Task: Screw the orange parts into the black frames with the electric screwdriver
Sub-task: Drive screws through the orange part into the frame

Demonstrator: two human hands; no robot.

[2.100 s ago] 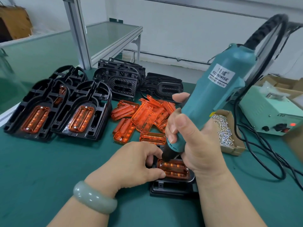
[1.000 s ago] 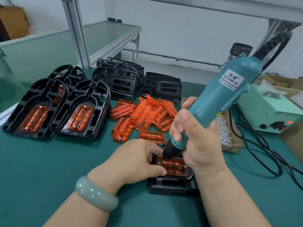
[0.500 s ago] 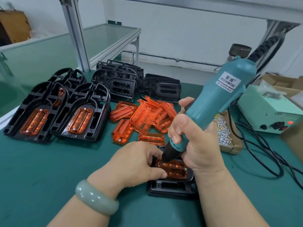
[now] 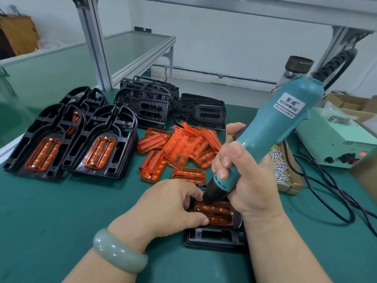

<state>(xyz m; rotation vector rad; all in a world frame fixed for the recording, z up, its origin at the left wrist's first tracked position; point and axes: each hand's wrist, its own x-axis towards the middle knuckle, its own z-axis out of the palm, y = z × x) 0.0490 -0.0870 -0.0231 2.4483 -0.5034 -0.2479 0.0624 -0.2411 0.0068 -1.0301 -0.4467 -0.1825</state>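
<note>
Hands (image 4: 250,186) hold screwdriver (image 4: 285,119), frame (image 4: 214,237) on green mat (image 4: 61,211).

The left hand (image 4: 173,203) and right hand (image 4: 251,184) cover most of the black frame (image 4: 214,240).

Hands: 2, left hand (image 4: 171,207) and right hand (image 4: 246,180). Screwdriver (image 4: 283,121): 1. Fitted frames (image 4: 114,127): 4. Two front left, one half hidden behind them, plus the near frame (image 4: 214,237) under the hands. Bare frames (image 4: 151,99): 2 stacks, count per stack unreadable. Loose orange parts (image 4: 183,148): one pile, roughly a dozen, overlap blocks an exact count. Screw box (image 4: 289,184): 1, screws (image 4: 279,166) uncountable. Power unit (image 4: 330,139), bracelet (image 4: 118,254), bottle (image 4: 295,70): 1 each. Tables (image 4: 51,221): 2, counting the one behind.
</note>
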